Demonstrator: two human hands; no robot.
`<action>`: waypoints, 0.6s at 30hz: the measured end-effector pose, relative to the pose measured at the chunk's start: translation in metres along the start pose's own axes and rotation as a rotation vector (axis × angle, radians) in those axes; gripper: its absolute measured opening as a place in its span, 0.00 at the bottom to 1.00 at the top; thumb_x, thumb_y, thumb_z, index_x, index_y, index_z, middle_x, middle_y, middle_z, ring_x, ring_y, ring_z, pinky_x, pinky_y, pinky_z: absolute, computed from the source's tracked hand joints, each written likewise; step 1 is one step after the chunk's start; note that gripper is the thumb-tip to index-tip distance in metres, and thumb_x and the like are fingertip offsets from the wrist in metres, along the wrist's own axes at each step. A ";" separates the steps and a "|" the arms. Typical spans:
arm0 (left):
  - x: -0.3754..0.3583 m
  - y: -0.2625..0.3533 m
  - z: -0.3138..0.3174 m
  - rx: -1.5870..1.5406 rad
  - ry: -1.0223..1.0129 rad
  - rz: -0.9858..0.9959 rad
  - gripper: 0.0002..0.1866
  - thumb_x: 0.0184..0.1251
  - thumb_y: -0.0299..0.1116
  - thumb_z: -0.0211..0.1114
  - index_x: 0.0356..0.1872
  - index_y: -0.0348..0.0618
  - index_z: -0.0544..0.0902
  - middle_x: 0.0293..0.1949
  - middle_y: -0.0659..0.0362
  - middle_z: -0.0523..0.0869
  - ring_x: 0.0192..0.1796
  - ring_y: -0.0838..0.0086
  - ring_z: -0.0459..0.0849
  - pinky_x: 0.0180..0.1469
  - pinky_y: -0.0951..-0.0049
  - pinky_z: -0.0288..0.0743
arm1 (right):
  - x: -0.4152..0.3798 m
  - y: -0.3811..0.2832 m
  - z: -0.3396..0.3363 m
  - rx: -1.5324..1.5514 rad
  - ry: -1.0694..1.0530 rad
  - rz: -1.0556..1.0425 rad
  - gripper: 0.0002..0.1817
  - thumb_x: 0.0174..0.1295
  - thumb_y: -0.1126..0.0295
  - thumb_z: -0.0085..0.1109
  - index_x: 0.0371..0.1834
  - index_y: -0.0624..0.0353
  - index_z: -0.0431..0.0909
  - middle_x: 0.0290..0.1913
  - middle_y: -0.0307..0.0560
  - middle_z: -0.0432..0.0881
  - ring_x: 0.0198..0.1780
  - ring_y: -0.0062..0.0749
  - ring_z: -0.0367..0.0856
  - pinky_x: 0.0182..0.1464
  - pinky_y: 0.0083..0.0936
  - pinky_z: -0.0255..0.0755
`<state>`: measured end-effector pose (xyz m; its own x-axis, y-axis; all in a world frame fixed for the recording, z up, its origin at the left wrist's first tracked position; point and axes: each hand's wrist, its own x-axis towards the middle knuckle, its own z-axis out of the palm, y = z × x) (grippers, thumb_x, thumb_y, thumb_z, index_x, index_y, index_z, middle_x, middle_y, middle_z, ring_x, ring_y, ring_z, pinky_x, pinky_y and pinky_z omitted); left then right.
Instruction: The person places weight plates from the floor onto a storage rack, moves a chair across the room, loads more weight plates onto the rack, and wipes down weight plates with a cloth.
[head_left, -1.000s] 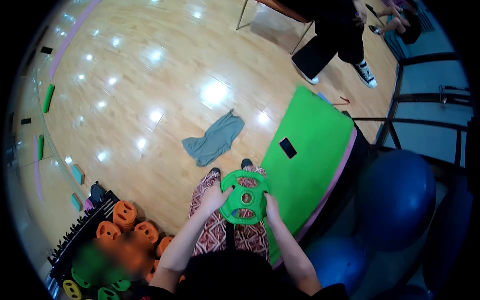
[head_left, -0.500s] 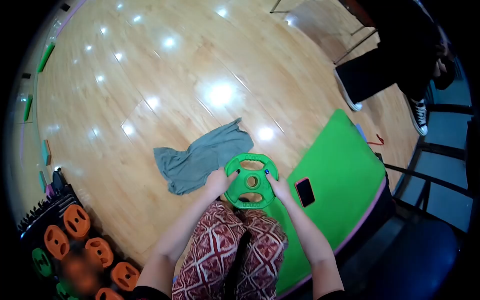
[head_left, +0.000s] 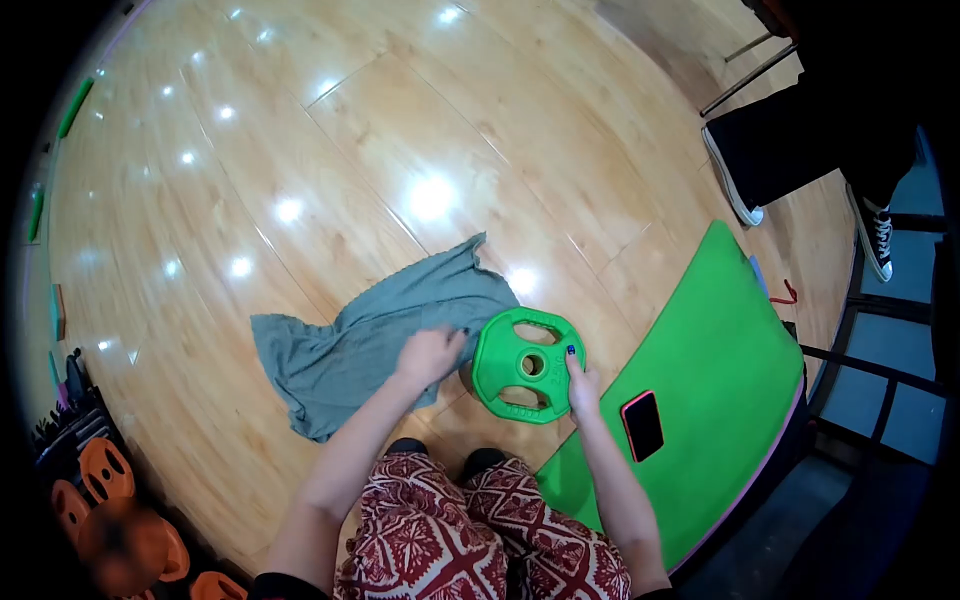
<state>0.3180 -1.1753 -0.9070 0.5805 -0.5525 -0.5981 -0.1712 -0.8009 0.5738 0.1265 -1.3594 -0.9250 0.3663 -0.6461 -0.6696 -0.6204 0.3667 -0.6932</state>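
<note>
My right hand [head_left: 582, 385] grips the right rim of a green weight plate [head_left: 510, 370], thumb on its face. The plate has a centre hole, two handle slots and a raised weight marking. My left hand [head_left: 432, 355] is off the plate, just left of it and over a grey-green cloth [head_left: 345, 350]. Its fingers are curled closed, and I cannot see whether they pinch any cloth. The cloth lies crumpled on the wooden floor, partly behind the left hand and next to the plate.
A phone [head_left: 643, 427] lies on a green mat [head_left: 715, 370] at the right. Orange weight plates [head_left: 105, 470] sit in a rack at the lower left. Another person's leg and sneaker [head_left: 735, 180] are at the upper right, near a chair.
My left hand has let go of the plate and moved left over the cloth. The plate, now held by my right hand alone, shows its marking. The view has shifted slightly.
</note>
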 end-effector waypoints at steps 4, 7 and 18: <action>-0.007 -0.031 -0.002 0.373 0.207 0.070 0.20 0.52 0.48 0.58 0.30 0.39 0.72 0.28 0.49 0.79 0.32 0.57 0.79 0.33 0.62 0.73 | -0.007 0.002 -0.012 0.080 0.133 -0.031 0.20 0.56 0.58 0.53 0.39 0.68 0.73 0.32 0.45 0.77 0.30 0.24 0.74 0.34 0.20 0.69; -0.013 -0.049 -0.005 0.481 0.224 0.044 0.15 0.50 0.44 0.60 0.29 0.43 0.72 0.27 0.54 0.78 0.31 0.62 0.80 0.31 0.66 0.74 | -0.006 0.005 -0.011 0.146 0.169 -0.051 0.19 0.56 0.59 0.53 0.39 0.68 0.72 0.33 0.46 0.77 0.31 0.24 0.74 0.34 0.20 0.69; -0.094 -0.174 -0.087 0.544 0.496 -0.618 0.12 0.55 0.37 0.50 0.27 0.38 0.76 0.26 0.47 0.80 0.30 0.54 0.79 0.32 0.57 0.72 | 0.021 -0.063 0.036 -0.329 0.213 -0.390 0.24 0.54 0.53 0.52 0.35 0.68 0.73 0.28 0.57 0.78 0.30 0.39 0.77 0.35 0.31 0.68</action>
<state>0.3625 -0.9643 -0.9018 0.9414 0.0635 -0.3312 0.0042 -0.9843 -0.1767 0.1979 -1.3720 -0.9051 0.4855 -0.8258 -0.2870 -0.6632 -0.1339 -0.7364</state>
